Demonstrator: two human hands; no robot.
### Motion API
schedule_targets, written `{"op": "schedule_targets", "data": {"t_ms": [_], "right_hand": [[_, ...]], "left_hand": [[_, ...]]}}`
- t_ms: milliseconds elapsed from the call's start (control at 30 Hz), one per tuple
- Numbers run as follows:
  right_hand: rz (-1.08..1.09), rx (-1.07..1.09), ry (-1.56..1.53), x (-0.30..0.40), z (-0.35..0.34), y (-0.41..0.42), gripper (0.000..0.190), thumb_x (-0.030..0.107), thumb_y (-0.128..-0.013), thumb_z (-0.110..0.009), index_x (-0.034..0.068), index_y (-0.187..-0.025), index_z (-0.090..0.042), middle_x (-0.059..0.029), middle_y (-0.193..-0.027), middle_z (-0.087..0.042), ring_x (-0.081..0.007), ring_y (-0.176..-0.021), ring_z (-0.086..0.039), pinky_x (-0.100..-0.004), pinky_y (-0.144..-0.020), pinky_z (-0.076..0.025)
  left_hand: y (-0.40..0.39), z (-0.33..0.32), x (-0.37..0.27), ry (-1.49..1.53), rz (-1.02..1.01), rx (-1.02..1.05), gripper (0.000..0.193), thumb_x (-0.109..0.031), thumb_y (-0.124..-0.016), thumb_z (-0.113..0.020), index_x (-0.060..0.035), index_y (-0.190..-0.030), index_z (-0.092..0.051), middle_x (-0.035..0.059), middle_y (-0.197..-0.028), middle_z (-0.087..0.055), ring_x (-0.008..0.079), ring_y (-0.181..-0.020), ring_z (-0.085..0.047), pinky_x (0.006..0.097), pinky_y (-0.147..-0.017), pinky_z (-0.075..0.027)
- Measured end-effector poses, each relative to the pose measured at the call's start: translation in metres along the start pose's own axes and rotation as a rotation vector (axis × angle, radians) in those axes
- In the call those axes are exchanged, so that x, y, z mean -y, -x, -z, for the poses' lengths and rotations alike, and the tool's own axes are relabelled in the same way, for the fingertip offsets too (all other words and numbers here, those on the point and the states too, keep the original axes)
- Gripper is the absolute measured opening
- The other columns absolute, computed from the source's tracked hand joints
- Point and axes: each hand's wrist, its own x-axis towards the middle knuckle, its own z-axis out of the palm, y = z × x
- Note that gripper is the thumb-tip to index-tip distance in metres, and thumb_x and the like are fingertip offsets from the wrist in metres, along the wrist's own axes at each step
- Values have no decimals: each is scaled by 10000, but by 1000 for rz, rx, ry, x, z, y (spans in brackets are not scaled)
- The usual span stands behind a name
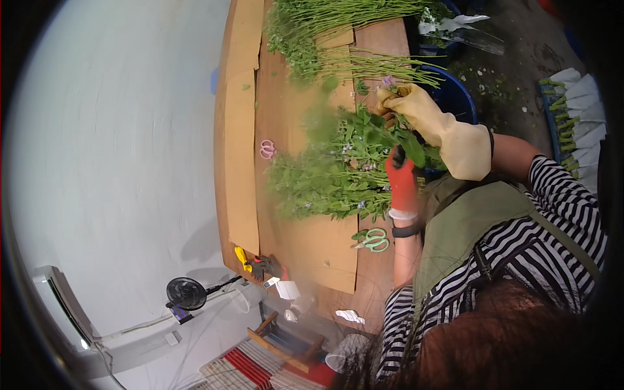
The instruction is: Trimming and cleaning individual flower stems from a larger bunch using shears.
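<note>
My right hand [407, 109], in a long tan glove, is closed on a leafy green stem [414, 148] near a small purple flower head [388, 81]. Just below it in the picture, my left hand [402, 178], in a red and black glove, grips the lower part of the same greenery; leaves partly cover its fingers. Beside both hands, a heap of leafy stems with small pale purple flowers [331, 180] lies on cardboard on the wooden table. Green-handled scissors [375, 240] lie near my left wrist. Pink-handled scissors [267, 149] lie beyond the heap.
Long-stemmed bunches [351, 17] lie at the picture's top, with more bare stems [380, 66] reaching over a blue bucket [465, 92]. Gloves [263, 265], a crumpled white cloth or paper [350, 316] and cardboard [317, 248] are on the table. White-wrapped bunches [582, 117] stand at right.
</note>
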Motion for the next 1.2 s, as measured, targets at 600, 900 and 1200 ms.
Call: {"op": "schedule_targets", "data": {"t_ms": [600, 900, 1200], "right_hand": [[102, 368, 371, -15, 48, 50, 118, -98, -979, -723, -70, -1091, -701, -176, -1045, -817, -259, -1013, -808, -367, -923, -656], [-34, 202, 262, -23, 179, 0, 225, -59, -959, -685, -102, -1172, -629, -151, -970, -733, -246, -860, -763, -371, -812, -628], [-58, -179, 1008, -47, 265, -2, 395, 319, -1063, -725, -1, -1294, -710, -136, -1144, -759, -235, -1048, -761, -337, -896, -594]], "left_hand": [[-23, 59, -76, 183, -209, -481, 333, -290, -1149, -631, -22, -1292, -766, -34, -874, -638, 73, -718, -514, 261, -655, -411], [-18, 74, -89, -253, -329, -579, 370, -285, -1165, -553, -27, -1362, -731, -2, -937, -663, 140, -814, -586, 317, -715, -491], [-5, 103, -97, 113, -262, -483, 396, -260, -1177, -498, -44, -1444, -696, 88, -1285, -749, 208, -1113, -723, 333, -945, -586]]}}
